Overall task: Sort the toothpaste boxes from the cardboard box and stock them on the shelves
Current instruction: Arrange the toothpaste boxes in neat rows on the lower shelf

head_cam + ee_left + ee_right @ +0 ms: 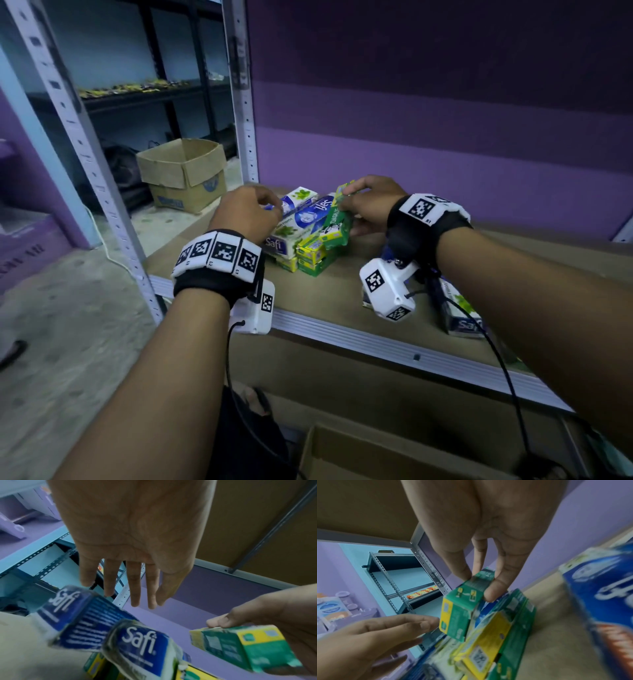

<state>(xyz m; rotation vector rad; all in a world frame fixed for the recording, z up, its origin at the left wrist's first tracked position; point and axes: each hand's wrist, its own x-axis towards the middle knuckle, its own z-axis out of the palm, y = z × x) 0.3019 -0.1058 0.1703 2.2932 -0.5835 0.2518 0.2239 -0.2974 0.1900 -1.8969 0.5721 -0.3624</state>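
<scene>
Toothpaste boxes (301, 236), blue-white and green-yellow, piled on the shelf board (342, 294): left hand (246, 214) at pile's left, fingers straight, empty; right hand (371, 202) at its right, pinching green box (337, 219), long axis running away toward the back wall.

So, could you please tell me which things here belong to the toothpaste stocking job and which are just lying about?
Job:
- green toothpaste box, pinched by the right hand
- Safi boxes under the left hand
- shelf
- cardboard box below

Lying about:
- open carton on the floor
- snack packets on the far rack
</scene>
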